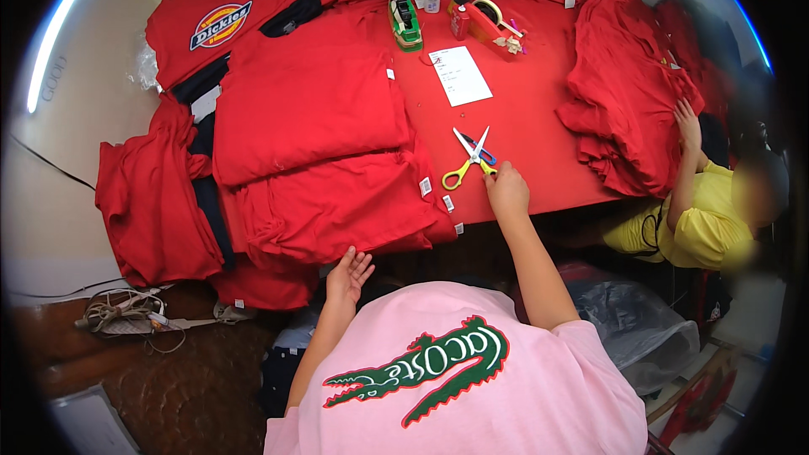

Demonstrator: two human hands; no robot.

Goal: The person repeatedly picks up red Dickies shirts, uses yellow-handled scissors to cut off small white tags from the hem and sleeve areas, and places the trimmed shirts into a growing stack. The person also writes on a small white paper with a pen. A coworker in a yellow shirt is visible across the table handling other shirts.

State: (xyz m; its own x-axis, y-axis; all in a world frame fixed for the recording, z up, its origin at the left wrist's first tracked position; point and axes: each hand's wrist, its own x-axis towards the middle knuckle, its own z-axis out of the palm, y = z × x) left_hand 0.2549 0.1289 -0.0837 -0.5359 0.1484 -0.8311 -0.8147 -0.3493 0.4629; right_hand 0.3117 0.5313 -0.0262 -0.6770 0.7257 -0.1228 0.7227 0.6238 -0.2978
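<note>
right hand point(509, 192) pinches scissors point(475, 157) by a handle point(488, 168), blades point(464, 144) toward twelve, likely for safety; left hand point(346, 281), seven o'clock, loosely uncurled beside red garments point(337, 206)

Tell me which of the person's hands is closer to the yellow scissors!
The right. The right hand is right at the handle of the yellow scissors; the left hand is farther left, by the red shirts' front edge.
</note>
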